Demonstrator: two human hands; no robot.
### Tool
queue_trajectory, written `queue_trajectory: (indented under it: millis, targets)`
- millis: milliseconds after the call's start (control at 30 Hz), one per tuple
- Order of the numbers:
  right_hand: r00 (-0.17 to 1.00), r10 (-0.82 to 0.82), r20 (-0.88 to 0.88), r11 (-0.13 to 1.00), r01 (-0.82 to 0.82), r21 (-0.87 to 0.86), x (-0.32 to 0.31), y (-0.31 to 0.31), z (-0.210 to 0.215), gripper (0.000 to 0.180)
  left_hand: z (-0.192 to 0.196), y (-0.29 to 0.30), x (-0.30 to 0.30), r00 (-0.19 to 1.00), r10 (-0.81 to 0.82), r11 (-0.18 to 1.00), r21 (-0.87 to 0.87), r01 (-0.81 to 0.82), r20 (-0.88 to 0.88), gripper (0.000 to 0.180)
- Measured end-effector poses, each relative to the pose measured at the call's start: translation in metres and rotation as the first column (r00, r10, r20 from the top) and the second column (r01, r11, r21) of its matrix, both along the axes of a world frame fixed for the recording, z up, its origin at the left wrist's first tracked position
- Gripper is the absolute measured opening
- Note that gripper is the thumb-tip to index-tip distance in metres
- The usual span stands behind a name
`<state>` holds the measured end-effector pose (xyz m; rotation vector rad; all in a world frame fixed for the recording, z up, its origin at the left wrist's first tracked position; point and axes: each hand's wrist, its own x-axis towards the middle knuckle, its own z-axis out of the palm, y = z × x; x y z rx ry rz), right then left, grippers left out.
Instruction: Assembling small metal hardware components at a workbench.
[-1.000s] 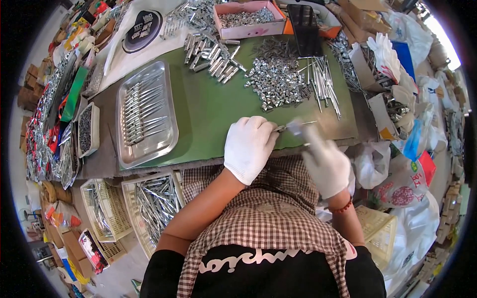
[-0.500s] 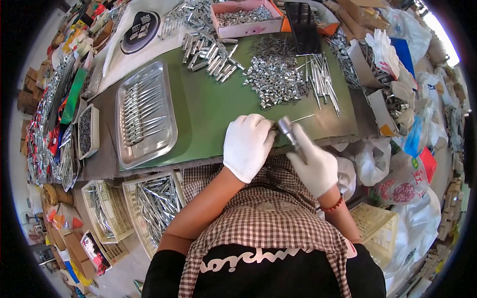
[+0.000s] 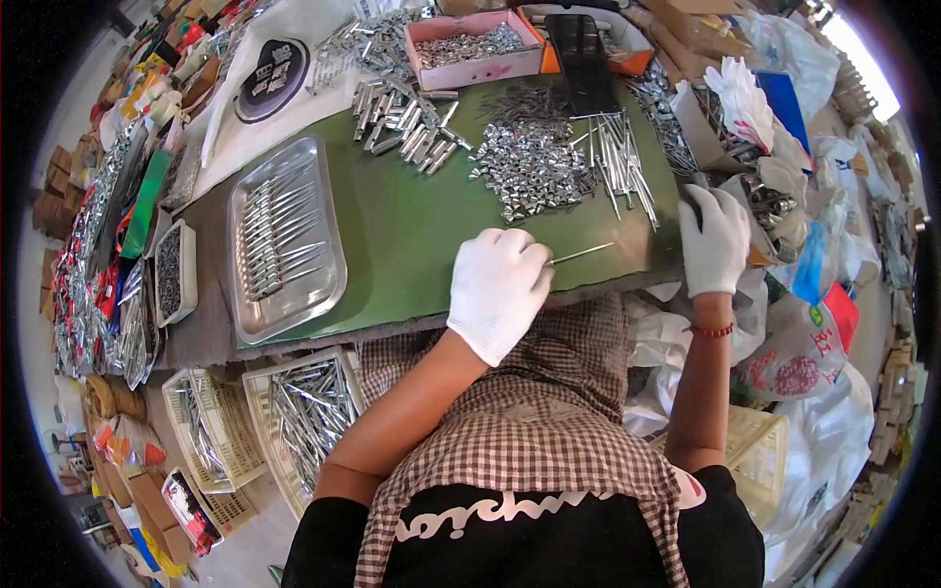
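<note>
My left hand (image 3: 498,294), in a white knit glove, is closed near the front edge of the green work mat (image 3: 392,240). A thin metal rod (image 3: 583,253) sticks out to the right from between its thumb and fingers; the rod's other end is hidden in the glove. Over the mat's right edge is my right hand (image 3: 718,245), gloved too, with fingers curled. Whatever it may hold is hidden. Beyond the left hand lie a heap of small shiny metal caps (image 3: 534,169) and a bundle of long thin rods (image 3: 624,167).
A steel tray (image 3: 338,265) with a row of rod assemblies stands at left. Metal tubes (image 3: 407,122), a pink box (image 3: 480,69) of small parts and a black phone-like slab (image 3: 580,64) are farther back. Open cartons (image 3: 714,137) line the right side; crates (image 3: 250,392) sit below left.
My right hand has moved right, away from my left hand, to the mat's right edge. The silver cylindrical-headed tool it held no longer shows. My left hand still grips the rod.
</note>
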<state>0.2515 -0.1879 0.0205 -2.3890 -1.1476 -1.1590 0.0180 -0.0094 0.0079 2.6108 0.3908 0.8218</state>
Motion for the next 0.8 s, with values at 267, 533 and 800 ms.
queue_trajectory:
  millis: [267, 533, 800]
  targets:
    - [0.862, -0.084, -0.499, 0.975, -0.033, -0.221, 0.017, 0.036, -0.009, 0.022, 0.036, 0.042, -0.065, 0.994, 0.103, 0.994, 0.042, -0.101, -0.039, 0.007]
    - [0.834, -0.098, -0.543, 0.973, -0.034, -0.227, 0.018, 0.044, -0.014, 0.018, 0.048, 0.144, -0.203, 0.847, 0.446, 0.885, 0.282, -0.371, -0.288, 0.011]
    - [0.843, -0.066, -0.535, 0.989, -0.014, -0.145, 0.018, 0.035, -0.018, 0.018, 0.047, 0.165, -0.220, 0.761, 0.444, 0.895, 0.265, -0.358, -0.472, 0.014]
